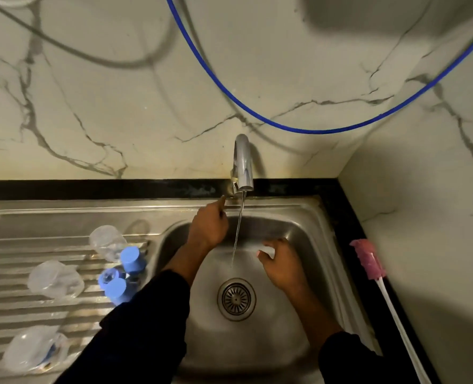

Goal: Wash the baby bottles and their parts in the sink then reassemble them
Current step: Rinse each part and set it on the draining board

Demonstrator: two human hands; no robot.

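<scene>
In the basin, right hand [282, 261]: fingers curled round a clear part [265, 248], pale and blurred, with a pinkish spot on it. I cannot tell which piece of a bottle it is.
Left hand [209, 225]: up at the back rim, one finger stretched toward the foot of the tap [242, 164]. The other fingers fold under, and I cannot tell whether they hold anything.
Water [239, 231]: a thin stream falls between the two hands, just left of the clear part.
What the next move turns on: the part seems to lie across the basin, its free end toward the stream. The right hand is the nearer one, so I judge that a short shift leftward would bring it under the water.
Sink [299, 228]: steel, with the drain [236, 299] just below where the stream lands.
Drainboard [13, 245]: to the left, ribbed, carrying clear pieces [55, 278] and blue caps [130, 259].
Desk [344, 214]: a black strip along the right, with a pink-headed brush [366, 257] lying on it, well apart from both hands.
Wall: veined like marble, with a blue hose [312, 131] looping across it.
</scene>
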